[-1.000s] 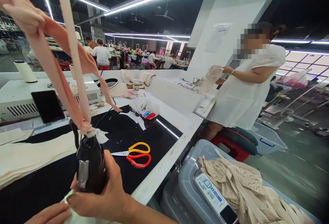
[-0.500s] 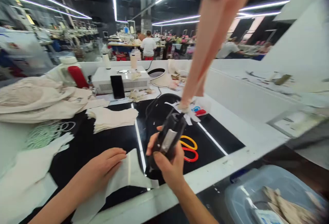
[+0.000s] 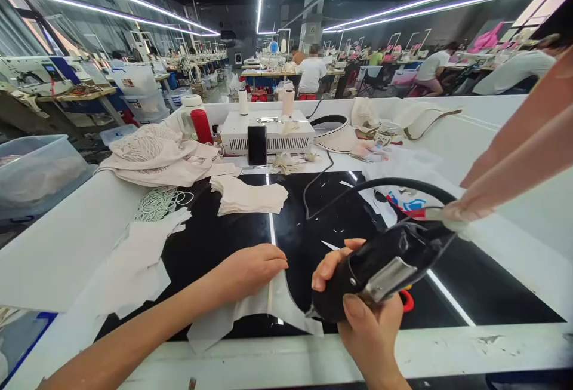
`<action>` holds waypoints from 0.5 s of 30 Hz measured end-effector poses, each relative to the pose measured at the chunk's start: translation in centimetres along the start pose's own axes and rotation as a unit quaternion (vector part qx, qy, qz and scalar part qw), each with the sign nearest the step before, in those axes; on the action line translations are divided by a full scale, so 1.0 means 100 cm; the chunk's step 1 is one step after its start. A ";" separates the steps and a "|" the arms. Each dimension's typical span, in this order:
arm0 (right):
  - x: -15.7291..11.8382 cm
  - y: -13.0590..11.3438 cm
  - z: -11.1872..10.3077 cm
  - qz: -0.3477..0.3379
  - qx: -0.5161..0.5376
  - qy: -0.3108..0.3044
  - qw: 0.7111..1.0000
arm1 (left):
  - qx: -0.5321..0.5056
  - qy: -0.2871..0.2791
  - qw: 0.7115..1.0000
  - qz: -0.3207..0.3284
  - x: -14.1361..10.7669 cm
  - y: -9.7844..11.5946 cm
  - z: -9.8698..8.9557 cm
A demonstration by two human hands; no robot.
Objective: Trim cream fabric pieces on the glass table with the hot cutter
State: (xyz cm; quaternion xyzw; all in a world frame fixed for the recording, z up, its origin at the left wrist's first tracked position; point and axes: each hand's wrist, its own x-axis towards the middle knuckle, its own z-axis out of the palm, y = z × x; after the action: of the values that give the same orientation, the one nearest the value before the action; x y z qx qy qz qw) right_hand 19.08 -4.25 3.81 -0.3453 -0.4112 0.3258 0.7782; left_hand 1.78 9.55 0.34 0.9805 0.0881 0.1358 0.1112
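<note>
White tabletop (image 3: 447,351) below, right hand (image 3: 371,333) clasped a rounded black tool (image 3: 380,258), nose toward eight o'clock; left hand (image 3: 255,267), pinch unclear, seemingly steadied thin white sheets (image 3: 286,306) for it!

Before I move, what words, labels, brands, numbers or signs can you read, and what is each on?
None can be read.
Crumpled white plastic bag with red and blue print: too distorted.
Small sign on the pale grey pillar: too small.
Stacked translucent plastic bins: marks too blurred.
Silver metal plate on the black handheld tool in the right hand: no legible text.
</note>
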 end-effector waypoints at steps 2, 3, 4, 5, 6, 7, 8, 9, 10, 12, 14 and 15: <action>-0.004 0.001 0.000 0.004 0.002 0.003 1.000 | 0.005 -0.009 1.000 0.017 0.002 -0.004 0.004; -0.006 0.001 0.001 0.005 0.001 0.004 1.000 | 0.006 -0.013 1.000 0.021 0.002 -0.006 0.005; -0.007 0.001 0.001 0.006 -0.001 0.006 1.000 | 0.007 -0.014 1.000 0.022 0.001 -0.007 0.006; -0.008 0.001 0.001 0.005 -0.004 0.007 1.000 | 0.005 -0.015 1.000 0.022 0.000 -0.008 0.006; -0.009 0.001 0.001 0.004 -0.007 0.008 1.000 | 0.004 -0.014 1.000 0.023 -0.001 -0.009 0.006; -0.009 0.000 0.001 -0.001 -0.010 0.007 1.000 | 0.001 -0.012 1.000 0.023 -0.002 -0.009 0.006; -0.009 0.000 0.001 -0.004 -0.013 0.005 1.000 | -0.002 -0.010 1.000 0.023 -0.003 -0.010 0.005; -0.009 -0.001 0.001 -0.007 -0.016 0.003 1.000 | -0.005 -0.007 1.000 0.022 -0.004 -0.010 0.005; -0.008 -0.001 0.000 -0.010 -0.018 0.000 1.000 | -0.009 -0.004 1.000 0.021 -0.005 -0.010 0.004; -0.007 -0.002 -0.001 -0.013 -0.024 -0.002 1.000 | -0.016 0.002 1.000 0.018 -0.008 -0.010 0.004; -0.007 -0.003 -0.001 -0.016 -0.029 -0.001 0.999 | -0.022 0.011 1.000 0.013 -0.010 -0.009 0.004; -0.007 -0.004 -0.002 -0.018 -0.031 -0.002 0.999 | -0.024 0.015 1.000 0.011 -0.011 -0.009 0.004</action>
State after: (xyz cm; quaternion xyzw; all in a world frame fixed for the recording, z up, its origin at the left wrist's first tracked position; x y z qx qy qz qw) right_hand 19.00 -5.04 3.76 -0.3612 -0.4291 0.2992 0.7720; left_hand 0.75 10.09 -0.48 0.9763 0.0756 0.1539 0.1319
